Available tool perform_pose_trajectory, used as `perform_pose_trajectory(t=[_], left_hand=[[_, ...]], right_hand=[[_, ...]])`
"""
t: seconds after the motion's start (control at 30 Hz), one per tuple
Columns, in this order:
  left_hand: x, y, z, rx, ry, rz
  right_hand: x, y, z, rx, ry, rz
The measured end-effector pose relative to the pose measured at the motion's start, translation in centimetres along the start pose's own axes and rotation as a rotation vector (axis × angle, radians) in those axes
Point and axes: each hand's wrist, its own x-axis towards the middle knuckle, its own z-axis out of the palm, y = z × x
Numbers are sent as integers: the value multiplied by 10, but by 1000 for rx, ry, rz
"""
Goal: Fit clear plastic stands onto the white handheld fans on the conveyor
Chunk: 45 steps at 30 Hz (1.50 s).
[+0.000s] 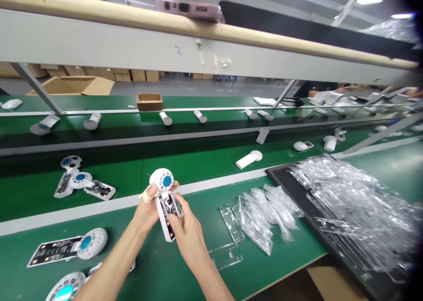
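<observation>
A white handheld fan (161,180), or a device much like one, is held up in front of me. Its round slotted head has a blue disc, and its opened handle shows a dark circuit board. My left hand (150,208) grips it at the neck from the left, with a pale wrap on the thumb. My right hand (187,226) is closed around the right side of the handle, its thumb over the board. A clear edge shows beside the right fingers, but I cannot tell whether it is a separate piece. Clear plastic frames (231,224) lie on the bench to the right.
Bagged clear parts (259,217) lie beside a black tray (307,217) heaped with more. Similar opened units (66,248) rest at the left, and others (81,180) on the green conveyor (198,162). A shelf beam (132,50) crosses above; a small brown box (150,102) stands behind.
</observation>
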Motion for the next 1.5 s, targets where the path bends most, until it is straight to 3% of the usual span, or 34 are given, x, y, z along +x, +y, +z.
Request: perform_pose_trajectory(t=[0.1, 0.23, 0.33, 0.47, 0.6, 0.7, 0.8, 0.87, 0.97, 1.1, 1.23, 1.33, 1.4, 1.5], left_hand=[[-4, -1, 5, 19, -57, -6], [-6, 0, 11, 62, -19, 2], [-6, 2, 18, 122, -2, 33], [-8, 1, 20, 297, -4, 74], [-7, -5, 12, 693, 46, -184], [-6, -18, 12, 774, 104, -238], [-9, -38, 18, 751, 149, -57], [-9, -50, 21, 741, 164, 11], [7, -61, 18, 733, 177, 19], [74, -59, 7, 781, 284, -25], [150, -30, -7, 829, 397, 27], [164, 24, -33, 925, 435, 83], [139, 69, -59, 1014, 438, 119], [54, 125, -103, 1141, 410, 115]], right_hand=[[-3, -2, 4, -285, 65, -45], [-4, 5, 19, -450, 140, -139], [-6, 11, 22, -357, 125, -186], [-8, 18, 5, -141, -81, -139], [-6, 28, -10, -201, -67, -121], [3, 43, -9, -121, 71, -23], [16, 59, -5, -18, 298, 167], [28, 68, -3, -81, 345, 181], [48, 78, -10, -212, 322, 124], [64, 93, -42, -373, 280, 154], [42, 117, -80, -602, 251, 266], [21, 143, -94, -754, 156, 276], [18, 162, -96, -920, 84, 255], [23, 180, -95, -932, 61, 235]])
